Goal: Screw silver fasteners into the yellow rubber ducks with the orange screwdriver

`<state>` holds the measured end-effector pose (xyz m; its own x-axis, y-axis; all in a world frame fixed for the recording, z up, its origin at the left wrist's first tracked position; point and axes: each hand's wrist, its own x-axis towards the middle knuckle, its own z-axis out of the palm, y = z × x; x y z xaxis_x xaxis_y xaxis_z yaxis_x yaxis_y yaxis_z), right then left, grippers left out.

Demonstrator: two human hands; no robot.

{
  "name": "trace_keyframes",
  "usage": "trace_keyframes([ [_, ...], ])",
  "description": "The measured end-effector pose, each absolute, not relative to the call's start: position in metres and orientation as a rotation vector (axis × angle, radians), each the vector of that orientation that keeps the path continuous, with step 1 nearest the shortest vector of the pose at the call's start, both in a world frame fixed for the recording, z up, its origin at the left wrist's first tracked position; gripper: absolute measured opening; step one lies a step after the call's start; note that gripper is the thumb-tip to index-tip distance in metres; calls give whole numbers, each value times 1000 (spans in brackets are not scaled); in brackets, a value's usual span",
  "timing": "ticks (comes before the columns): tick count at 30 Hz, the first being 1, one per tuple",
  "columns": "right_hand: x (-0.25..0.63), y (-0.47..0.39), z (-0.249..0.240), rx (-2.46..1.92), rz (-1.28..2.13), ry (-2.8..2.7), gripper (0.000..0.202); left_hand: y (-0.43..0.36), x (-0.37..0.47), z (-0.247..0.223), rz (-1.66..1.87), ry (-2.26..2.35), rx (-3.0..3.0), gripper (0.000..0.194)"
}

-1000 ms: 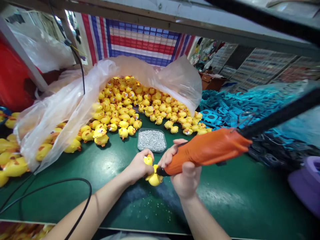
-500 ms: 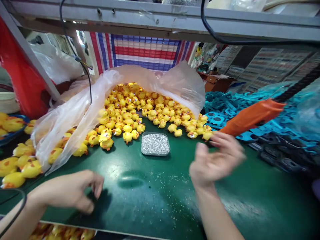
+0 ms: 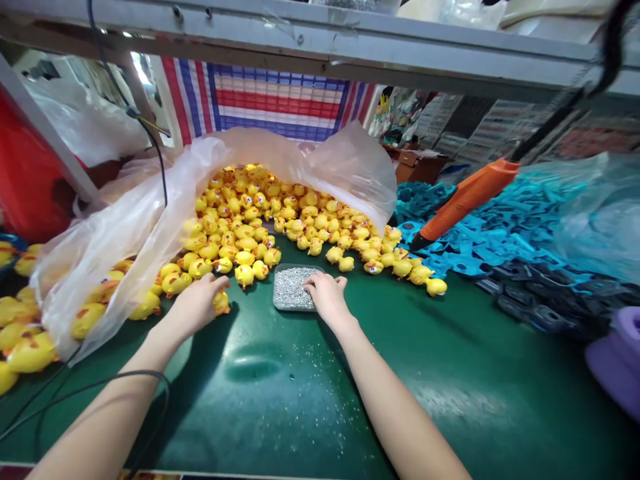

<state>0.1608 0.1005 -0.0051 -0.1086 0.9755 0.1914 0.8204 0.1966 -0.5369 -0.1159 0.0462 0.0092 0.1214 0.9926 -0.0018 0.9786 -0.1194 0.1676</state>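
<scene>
My left hand (image 3: 196,305) reaches to the near edge of the duck pile, its fingers curled over a yellow toy duck (image 3: 221,303). Part of that duck is covered by the hand. At the clear plastic tray (image 3: 275,305), my right hand (image 3: 327,298) dips its pinched fingertips into a heap of tiny silver metal pieces (image 3: 293,285) that look like screws. Whatever lies between those fingertips is too small to make out. An orange electric screwdriver (image 3: 467,200) hangs at the right, tip downward, apart from both hands.
Many yellow toy ducks (image 3: 245,240) spill from a clear plastic bag (image 3: 165,193) onto the green table (image 3: 400,373). Blue plastic parts (image 3: 460,243) and black parts (image 3: 535,310) lie at the right, near a purple object (image 3: 617,363). A black cable (image 3: 145,373) crosses my left forearm.
My right hand has left the screwdriver and moved left to the tray. The screwdriver now hangs free, higher up. My left hand has moved forward and right to the ducks.
</scene>
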Motion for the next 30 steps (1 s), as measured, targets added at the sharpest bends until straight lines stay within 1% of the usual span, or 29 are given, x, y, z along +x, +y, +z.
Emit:
trace_keyframes([
  [5,165,104,-3,-1547,523,-1809,10,29,-65,35,495,1635,1968,36],
  [7,166,104,-2,-1476,578,-1729,11,27,-47,41,621,1528,1798,33],
  [10,163,98,3,-1357,653,-1626,13,27,-28,37,762,1378,1571,34],
  [14,153,75,16,-1183,793,-1605,21,27,-16,21,748,1330,1412,37],
  [17,145,57,25,-1012,881,-1694,20,26,-15,13,691,1359,1382,38],
  [20,142,48,28,-882,814,-1858,13,25,-16,13,715,1349,1369,37],
  [24,144,50,25,-768,568,-2027,7,24,-16,15,752,1357,1357,37],
  [27,145,53,23,-679,480,-2074,8,23,-15,14,785,1364,1382,38],
  [30,147,53,23,-748,559,-2009,15,23,-15,13,792,1368,1374,38],
])
